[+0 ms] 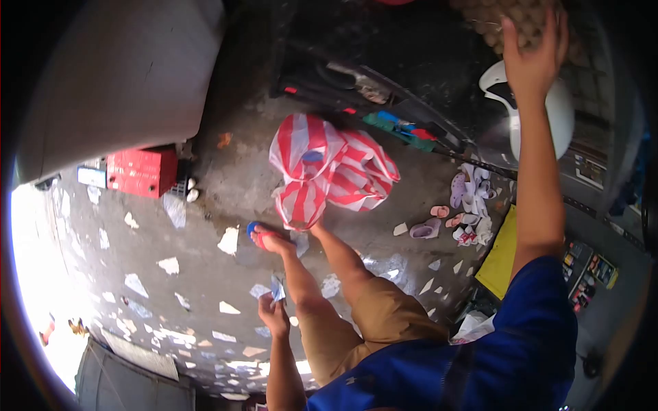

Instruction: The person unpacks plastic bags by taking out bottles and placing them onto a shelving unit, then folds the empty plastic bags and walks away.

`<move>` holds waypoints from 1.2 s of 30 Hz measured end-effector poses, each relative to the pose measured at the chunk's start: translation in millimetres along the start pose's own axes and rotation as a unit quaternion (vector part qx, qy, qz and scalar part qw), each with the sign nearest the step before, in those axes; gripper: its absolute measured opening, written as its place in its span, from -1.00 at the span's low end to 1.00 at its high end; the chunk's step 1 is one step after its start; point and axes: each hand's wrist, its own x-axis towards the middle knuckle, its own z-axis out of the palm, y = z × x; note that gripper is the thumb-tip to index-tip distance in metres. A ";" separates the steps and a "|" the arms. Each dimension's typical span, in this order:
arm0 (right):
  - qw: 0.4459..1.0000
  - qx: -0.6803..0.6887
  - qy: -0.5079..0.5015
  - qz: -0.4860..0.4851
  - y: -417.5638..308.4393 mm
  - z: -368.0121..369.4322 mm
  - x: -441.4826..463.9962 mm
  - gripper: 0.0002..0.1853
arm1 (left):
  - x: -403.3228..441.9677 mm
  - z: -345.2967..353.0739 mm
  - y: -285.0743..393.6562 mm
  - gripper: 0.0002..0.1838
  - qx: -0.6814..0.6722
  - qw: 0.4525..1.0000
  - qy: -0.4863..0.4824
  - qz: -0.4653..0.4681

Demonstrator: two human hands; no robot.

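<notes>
My left hand (273, 315) is low on the left, its fingers pinched on a small bluish slip (277, 288), possibly a folded banknote. My right hand (533, 65) reaches up to the top right, fingers stretched apart against or just in front of an egg tray (490, 20); contact is unclear. Below that wrist sits a white helmet (558, 120). Red-and-white striped plastic bags (308, 161) lie on the floor just beyond my feet, with something blue showing through an opening.
A dark, black-topped surface (411, 48) spans the upper middle. Slippers and shoes (473, 195) cluster at the right, near a yellow panel (499, 253). At the left stand a red box (142, 171) and a large grey cover (123, 75). The floor (205, 260) has inlaid stone pieces.
</notes>
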 end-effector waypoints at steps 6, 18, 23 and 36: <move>0.655 0.504 -0.436 0.356 -229.9 -64.3 -253.7 -0.87 | 2.2 17.1 -18.2 -0.88 0.036 0.999 0.011 -0.024; 0.563 0.265 -0.553 0.554 -322.2 113.8 -449.0 -0.26 | 120.7 131.7 73.1 -0.51 -0.450 0.847 -0.214 -0.185; 0.665 0.339 -0.529 0.404 -320.2 94.2 -434.9 -0.14 | 159.4 148.6 80.2 -0.52 -0.493 0.818 -0.263 -0.134; 0.590 0.512 -0.566 0.265 -248.2 -152.4 -145.6 -0.33 | 85.1 87.9 45.1 -0.42 -0.520 0.812 -0.166 -0.208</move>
